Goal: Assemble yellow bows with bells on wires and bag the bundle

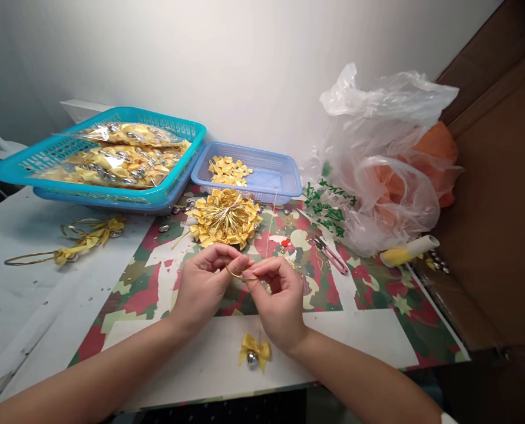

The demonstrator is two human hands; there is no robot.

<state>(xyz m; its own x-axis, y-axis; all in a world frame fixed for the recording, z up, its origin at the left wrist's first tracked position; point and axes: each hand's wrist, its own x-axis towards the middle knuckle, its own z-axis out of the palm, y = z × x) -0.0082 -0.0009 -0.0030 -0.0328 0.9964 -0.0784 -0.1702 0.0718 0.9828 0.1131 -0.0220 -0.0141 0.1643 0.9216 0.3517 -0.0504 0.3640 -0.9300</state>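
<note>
My left hand (209, 282) and my right hand (280, 294) meet over the middle of the table, fingers pinched on a loop of gold elastic cord (244, 277). A thin thread (270, 229) rises from beside the right fingers toward the small basket. Below my hands, a yellow ribbon bow with a silver bell (253, 351) lies on the white strip near the table's front edge. Just beyond my fingertips sits a round bundle of yellow bows (225, 218), its gold cords gathered at the centre.
A turquoise basket (156, 194) with bagged bows and bells stands at the back left. Beside it, a blue basket (284, 189) holds loose yellow bows. Pink-handled thread snips (333, 257), plastic bags (377, 176) and a white roll (410, 251) lie right; bows on cord (88, 241) lie left.
</note>
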